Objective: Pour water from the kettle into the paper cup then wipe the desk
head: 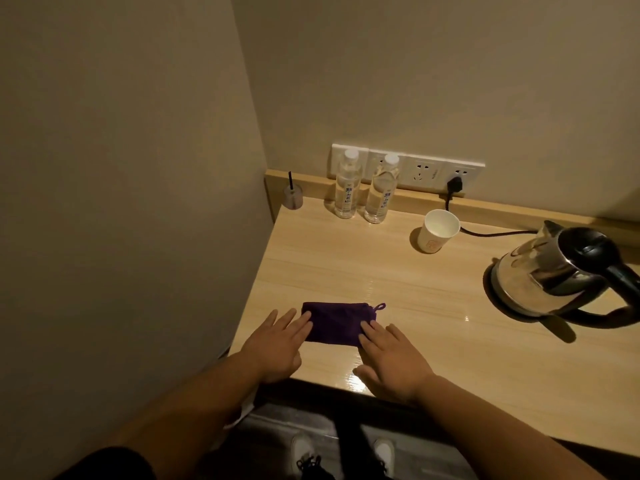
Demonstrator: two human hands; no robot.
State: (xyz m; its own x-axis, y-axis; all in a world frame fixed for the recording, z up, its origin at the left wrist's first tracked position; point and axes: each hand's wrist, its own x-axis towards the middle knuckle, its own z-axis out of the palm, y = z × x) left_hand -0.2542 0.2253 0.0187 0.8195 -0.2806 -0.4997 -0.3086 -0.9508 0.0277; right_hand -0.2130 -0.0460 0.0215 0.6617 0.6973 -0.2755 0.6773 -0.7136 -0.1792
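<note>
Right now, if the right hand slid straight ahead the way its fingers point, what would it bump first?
The purple cloth: the right hand already has its fingertips on it.

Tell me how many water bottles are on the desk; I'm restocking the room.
2. One water bottle stands at the back of the desk against the wall sockets; the second bottle stands just right of it. None seems hidden.

Dim, warm yellowish light fills the scene. The glossy pale wooden table [433, 299] shows glare patches near its front edge and beside the shiny steel electric kettle [554, 271], which casts a soft shadow toward that edge. Straight lines bow near the frame edges; detail is soft.
</note>
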